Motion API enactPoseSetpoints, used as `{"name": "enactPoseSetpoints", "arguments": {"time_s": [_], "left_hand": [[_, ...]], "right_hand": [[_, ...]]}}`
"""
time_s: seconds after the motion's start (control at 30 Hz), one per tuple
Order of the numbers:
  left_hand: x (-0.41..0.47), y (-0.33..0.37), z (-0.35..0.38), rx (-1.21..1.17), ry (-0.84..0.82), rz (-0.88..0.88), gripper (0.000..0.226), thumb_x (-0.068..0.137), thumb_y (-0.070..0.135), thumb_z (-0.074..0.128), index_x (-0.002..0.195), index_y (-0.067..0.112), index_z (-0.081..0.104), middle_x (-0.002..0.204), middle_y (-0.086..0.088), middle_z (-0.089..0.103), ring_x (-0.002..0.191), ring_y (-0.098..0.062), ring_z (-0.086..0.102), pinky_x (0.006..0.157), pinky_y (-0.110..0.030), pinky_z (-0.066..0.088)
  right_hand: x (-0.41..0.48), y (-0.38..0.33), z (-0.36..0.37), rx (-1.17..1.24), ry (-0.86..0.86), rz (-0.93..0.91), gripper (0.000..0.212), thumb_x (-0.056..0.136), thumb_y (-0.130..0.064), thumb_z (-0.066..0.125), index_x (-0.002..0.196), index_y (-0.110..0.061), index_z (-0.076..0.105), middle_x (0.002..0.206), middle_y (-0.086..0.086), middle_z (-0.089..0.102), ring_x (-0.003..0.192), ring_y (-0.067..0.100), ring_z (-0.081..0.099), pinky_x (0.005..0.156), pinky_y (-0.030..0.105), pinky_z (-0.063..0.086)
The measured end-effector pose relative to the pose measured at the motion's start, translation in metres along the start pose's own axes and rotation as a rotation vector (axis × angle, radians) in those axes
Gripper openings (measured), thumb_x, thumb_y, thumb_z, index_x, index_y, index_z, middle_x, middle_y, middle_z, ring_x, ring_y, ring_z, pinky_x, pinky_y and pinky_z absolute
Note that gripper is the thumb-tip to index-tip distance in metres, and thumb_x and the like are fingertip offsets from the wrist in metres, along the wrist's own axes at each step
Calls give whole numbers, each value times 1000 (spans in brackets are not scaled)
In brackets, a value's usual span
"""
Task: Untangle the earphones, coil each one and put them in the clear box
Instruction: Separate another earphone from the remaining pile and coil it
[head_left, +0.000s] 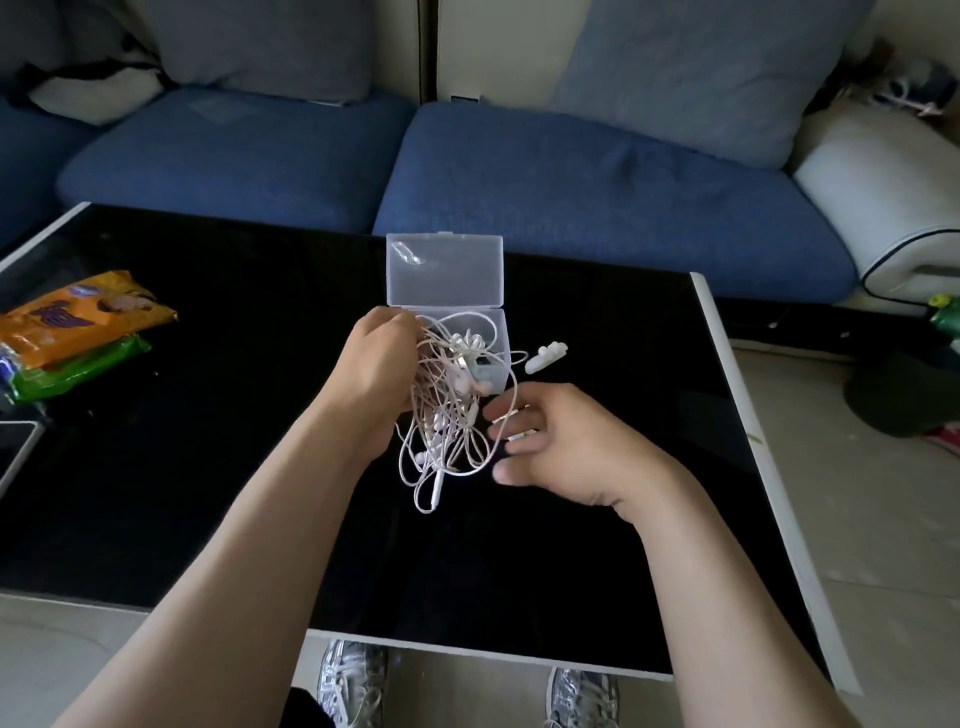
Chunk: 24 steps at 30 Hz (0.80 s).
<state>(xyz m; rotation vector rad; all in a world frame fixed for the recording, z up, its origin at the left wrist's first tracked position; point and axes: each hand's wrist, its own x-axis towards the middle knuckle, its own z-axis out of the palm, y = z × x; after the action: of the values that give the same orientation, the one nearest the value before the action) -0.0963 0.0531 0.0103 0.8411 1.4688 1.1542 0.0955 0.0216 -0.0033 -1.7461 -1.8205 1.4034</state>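
A person's view down onto a glossy black worktop (208, 467) with a white rim.

The only print in sight is on an orange packet (78, 322) at the left edge. It has large purple lettering and a small blue badge, both too blurred to read. The packet lies on top of a green packet (72, 374). Just nearer along that edge is the corner of a flat screen (13, 449).

At the centre is a clear box (493, 364) with its hinged lid (444, 270) standing open. No label shows on it. A knotted bundle of white earphones (447, 426) spills from the box's near side down onto the worktop. Some buds are inside the box and loops of cord trail toward the viewer.

The left hand (384, 364) has its grip closed on the upper part of the bundle, and the cords hide its fingertips. The right hand (566, 441) is just beside the bundle's right side. Its grip is open and its fingers are loosely spread, with one cord loop crossing the fingertips.

A small white part (545, 356) lies on the worktop just right of the box.

Beyond the worktop is a blue sofa (571, 197) with grey-blue cushions (701, 67). A green bottle (945, 312) sits on the floor at the far right. Two silver shoes (353, 680) show below the near rim.
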Motion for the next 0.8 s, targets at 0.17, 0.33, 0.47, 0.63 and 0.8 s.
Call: {"name": "enactPoseSetpoints", "arguments": {"time_s": [0.17, 0.33, 0.47, 0.63, 0.8], "left_hand": [[-4, 0, 2, 30, -75, -77, 33, 98, -1, 38, 80, 9, 65, 58, -3, 67, 50, -17, 66, 58, -32, 55], [-5, -3, 2, 30, -91, -146, 30, 99, -2, 39, 87, 6, 65, 66, -6, 69, 57, -18, 69, 60, -36, 60], [-3, -5, 0, 78, -48, -140, 30, 97, -3, 37, 93, 4, 66, 73, -10, 71, 56, -20, 69, 60, -36, 60], [-3, -5, 0, 113, 4, -105, 30, 96, -5, 37, 82, 4, 62, 68, -12, 64, 48, -21, 64, 53, -32, 56], [1, -8, -8, 229, 86, -75, 19, 88, 0, 40, 81, 4, 57, 68, -10, 49, 46, -20, 48, 47, -25, 41]], "right_hand": [[-7, -10, 4, 185, -34, -54, 39, 82, -26, 93, 111, -29, 67, 98, -5, 81, 86, 10, 78, 81, 26, 54], [-8, -9, 4, 100, -8, -3, 32, 85, -11, 86, 107, -27, 69, 94, 2, 81, 86, 20, 77, 87, 29, 55], [-3, -2, 1, 25, -25, 83, 22, 86, -13, 82, 101, -27, 76, 91, -1, 75, 88, 14, 70, 90, 32, 53], [0, 1, 2, 333, -4, 157, 22, 102, 5, 58, 102, -11, 72, 96, 11, 70, 83, 23, 77, 76, 35, 64], [0, 3, -3, 507, 11, 75, 14, 99, -4, 72, 113, -1, 72, 84, 13, 77, 77, 23, 78, 71, 29, 59]]}}
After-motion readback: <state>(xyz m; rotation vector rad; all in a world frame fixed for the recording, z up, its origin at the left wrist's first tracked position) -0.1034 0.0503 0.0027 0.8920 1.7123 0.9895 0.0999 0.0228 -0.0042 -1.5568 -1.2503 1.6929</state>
